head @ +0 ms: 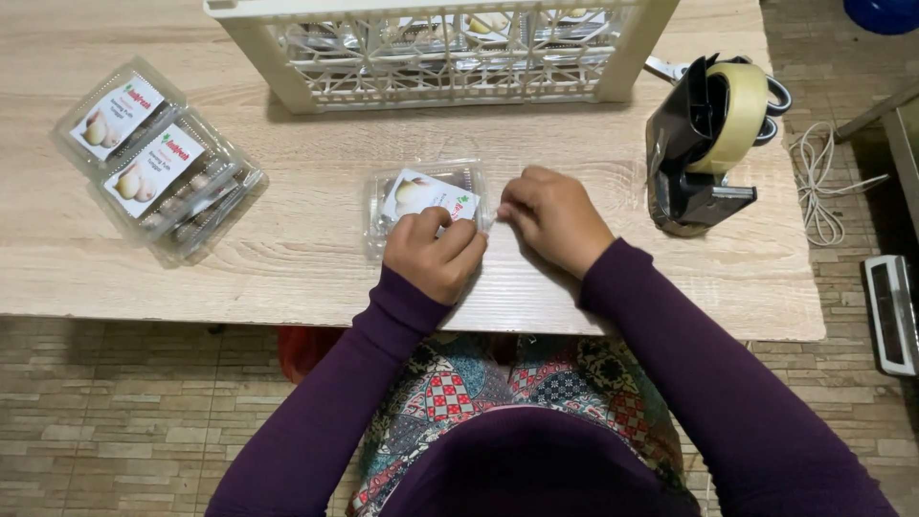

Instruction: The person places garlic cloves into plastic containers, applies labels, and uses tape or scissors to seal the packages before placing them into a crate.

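Purple sleeves reach up from the bottom of the head view, over a patterned lap, to a pale wood-grain table. Nearest the table's front edge, the left hand is curled, its fingers closed down on the near right corner of a small clear plastic clamshell pack, pinning it flat so it seems unable to slide. The right hand sits just beside it at the pack's right edge, fingertips pinched narrowly together at that side; what they pinch is too small to tell, possibly a strip of clear tape. The pack lies near the middle of the table, close to the front edge, its white label facing up.

To the left, well apart, two more labelled clamshell packs lie touching each other at an angle, with bare wood between them and the hands. To the right, a black tape dispenser holding a pale roll stands within easy reach of the right hand. Farthest back, a cream plastic crate with lattice walls spans the rear. Beyond the table's right edge, a white cord and a white scale rest on brick flooring.
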